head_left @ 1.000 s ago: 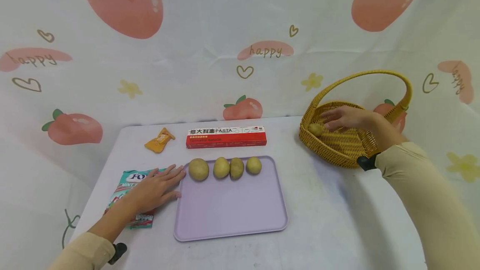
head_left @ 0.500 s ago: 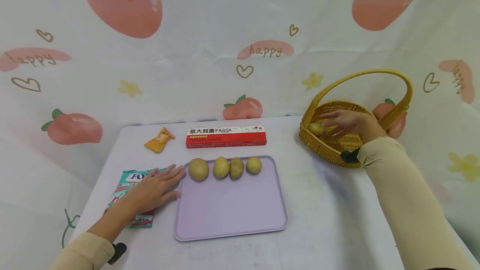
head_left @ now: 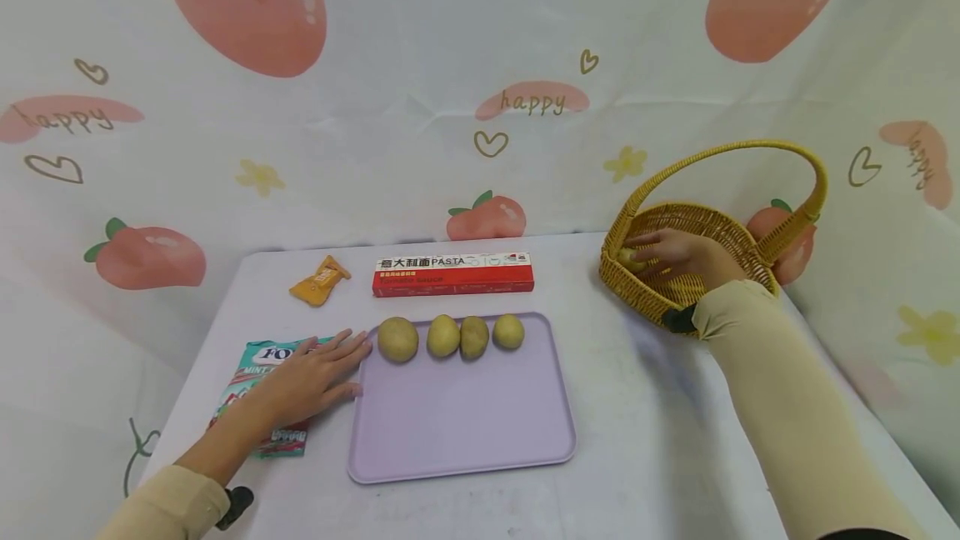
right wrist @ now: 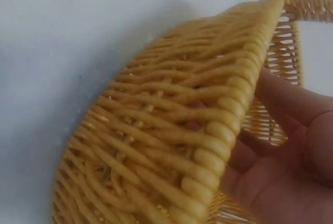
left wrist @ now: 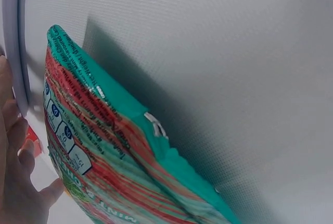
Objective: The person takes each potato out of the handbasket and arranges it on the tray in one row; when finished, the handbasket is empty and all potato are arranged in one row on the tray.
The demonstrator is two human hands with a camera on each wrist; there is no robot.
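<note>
Inside the wicker basket (head_left: 637,297), at the right, my right hand (head_left: 686,257) pinches a potato (head_left: 626,261) near the left wall. The fingers lie behind it and the thumb in front. In the right wrist view, the basket rim (right wrist: 223,125) hides the potato and most of the fingertips. My left hand (head_left: 315,377) lies with extended fingers, their tips at the left edge of the lilac tray (head_left: 465,415). Under that forearm is a green-and-red candy bag (head_left: 251,377), partly covered. Several potatoes (head_left: 443,336) stand in a row along the tray's far side.
Behind the tray lies a red-and-white pasta box (head_left: 453,275). To its left is a small orange packet (head_left: 321,280). The basket's tall handle (head_left: 738,148) arches above the right hand. A printed cloth (head_left: 360,165) hangs behind the white table.
My right hand has moved left and down inside the basket, and its fingers have closed around the potato. The left hand, tray and row of potatoes have stayed put.
</note>
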